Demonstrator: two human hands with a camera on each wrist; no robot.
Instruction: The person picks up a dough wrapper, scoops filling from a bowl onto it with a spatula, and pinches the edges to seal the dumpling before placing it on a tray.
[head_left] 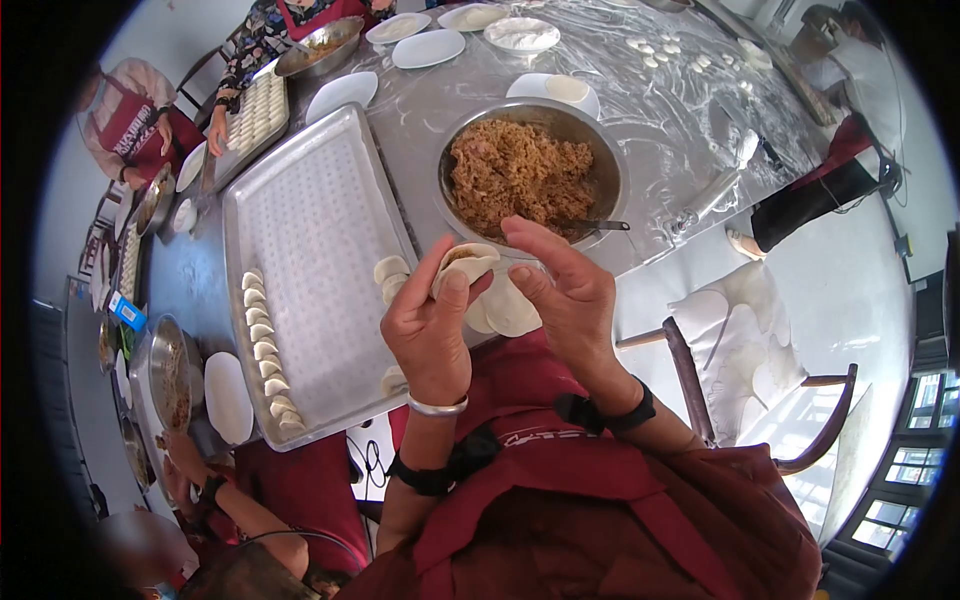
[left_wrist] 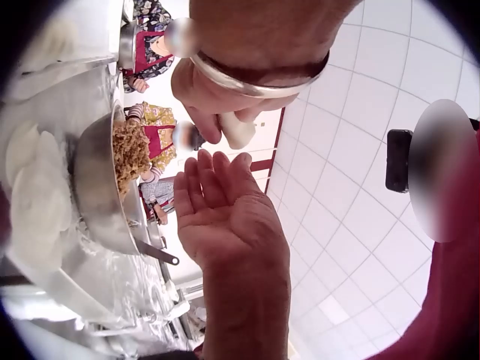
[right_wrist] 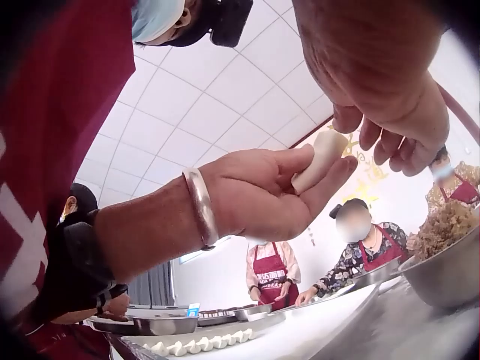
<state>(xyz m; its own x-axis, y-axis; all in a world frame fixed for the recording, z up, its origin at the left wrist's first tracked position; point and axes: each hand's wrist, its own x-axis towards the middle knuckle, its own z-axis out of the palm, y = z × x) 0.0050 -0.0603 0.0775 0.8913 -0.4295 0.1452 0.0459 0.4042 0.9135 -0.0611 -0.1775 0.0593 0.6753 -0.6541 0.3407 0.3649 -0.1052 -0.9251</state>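
A folded dough wrapper [head_left: 466,266] with brown filling showing in its opening is held by the left hand [head_left: 430,335], between thumb and fingers. In the right wrist view the left hand [right_wrist: 259,191] pinches the pale wrapper [right_wrist: 321,161] from below. The right hand [head_left: 570,310] is beside it with fingers extended and nothing held; in the left wrist view the right hand [left_wrist: 232,225] shows its palm, fingers relaxed. Beyond the hands, a metal bowl [head_left: 446,190] contains brown filling [head_left: 515,165] and a dark-handled utensil [head_left: 600,225]. Round wrappers [head_left: 510,308] lie partly behind the hands.
A metal tray [head_left: 320,200] at the left carries a row of dumplings [head_left: 262,330] and a few by its right edge. White plates [head_left: 428,49] and flour are farther back. A chair [head_left: 740,350] stands at the right. Other people work around the table.
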